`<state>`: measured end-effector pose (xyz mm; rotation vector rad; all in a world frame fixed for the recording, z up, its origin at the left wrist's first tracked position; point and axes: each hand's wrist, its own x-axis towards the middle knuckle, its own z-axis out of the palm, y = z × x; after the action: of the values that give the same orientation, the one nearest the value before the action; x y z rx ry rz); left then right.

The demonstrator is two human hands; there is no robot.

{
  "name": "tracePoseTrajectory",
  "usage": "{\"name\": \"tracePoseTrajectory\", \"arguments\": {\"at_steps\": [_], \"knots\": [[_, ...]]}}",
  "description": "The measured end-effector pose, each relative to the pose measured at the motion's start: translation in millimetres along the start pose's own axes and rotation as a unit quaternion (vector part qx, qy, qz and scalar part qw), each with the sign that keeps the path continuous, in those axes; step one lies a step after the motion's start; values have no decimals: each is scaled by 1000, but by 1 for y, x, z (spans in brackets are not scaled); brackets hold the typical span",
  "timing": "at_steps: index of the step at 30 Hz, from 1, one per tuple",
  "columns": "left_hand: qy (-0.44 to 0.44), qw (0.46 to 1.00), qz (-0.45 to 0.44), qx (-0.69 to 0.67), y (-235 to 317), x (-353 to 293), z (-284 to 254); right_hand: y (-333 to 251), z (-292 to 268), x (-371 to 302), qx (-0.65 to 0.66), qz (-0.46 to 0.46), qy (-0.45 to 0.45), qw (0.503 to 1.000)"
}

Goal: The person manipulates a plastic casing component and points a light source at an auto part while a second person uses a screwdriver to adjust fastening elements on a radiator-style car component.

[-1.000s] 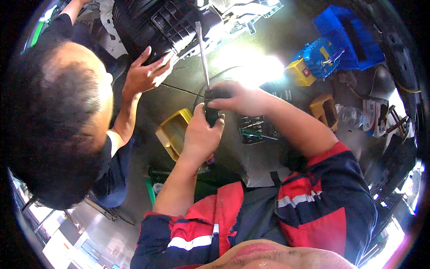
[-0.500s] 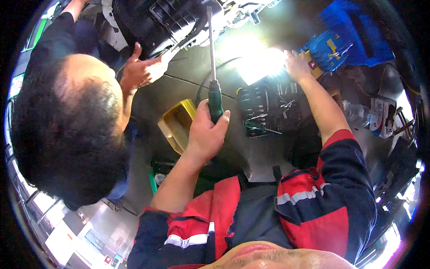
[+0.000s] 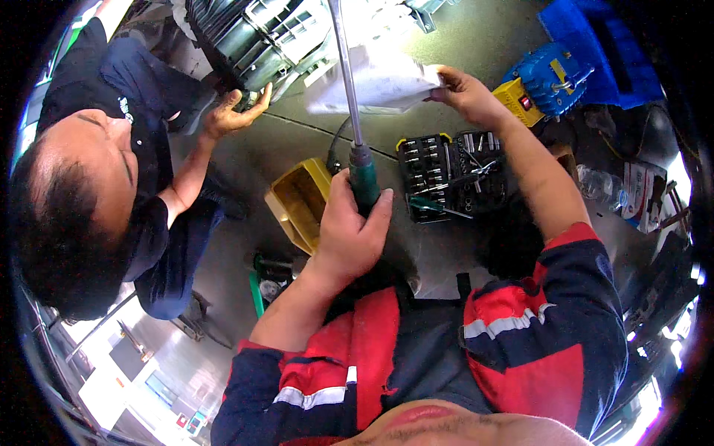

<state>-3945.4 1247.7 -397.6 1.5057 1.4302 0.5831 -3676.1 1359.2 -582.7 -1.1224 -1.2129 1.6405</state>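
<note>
My left hand (image 3: 353, 230) is closed round the green handle of a long-shafted screwdriver (image 3: 363, 175). Its steel shaft points up and away, crossing in front of a white sheet. My right hand (image 3: 472, 97) pinches the right end of this brightly lit, paper-like white sheet (image 3: 387, 83); glare hides its details. Just beyond the sheet is a black ribbed plastic and metal vehicle assembly (image 3: 286, 33). A co-worker's hand (image 3: 236, 115) is open beside that assembly, on the left.
On the floor lie an open socket set (image 3: 428, 160), with a small green-handled screwdriver (image 3: 428, 204) on it, and a yellow container (image 3: 279, 201). A blue and yellow machine (image 3: 547, 82) stands right, near a plastic bottle (image 3: 602, 186). The co-worker (image 3: 67, 208) crouches at left.
My right hand has shifted left with the white sheet, now tilted and less glaring. The screwdriver has come slightly nearer me. The co-worker has leaned back, turning and lowering the open hand.
</note>
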Motion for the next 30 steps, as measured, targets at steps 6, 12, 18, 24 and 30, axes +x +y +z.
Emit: {"name": "tracePoseTrajectory", "arguments": {"at_steps": [6, 12, 18, 24, 30], "knots": [[27, 998, 26, -51, -11, -3, 2, -28, 55, 0, 292, -19, -45, 955], [90, 972, -45, -214, 1, -1, -7, -46, 56, -12, 390, -4, -20, 921], [201, 937, -61, -279, 6, 13, -23, -59, 61, -15, 386, -44, -40, 920], [216, 926, -74, -301, -1, 16, -37, -80, 81, -21, 353, -54, -55, 932], [223, 921, -103, -301, 0, 16, -36, -77, 82, -23, 337, -69, -82, 935]]}}
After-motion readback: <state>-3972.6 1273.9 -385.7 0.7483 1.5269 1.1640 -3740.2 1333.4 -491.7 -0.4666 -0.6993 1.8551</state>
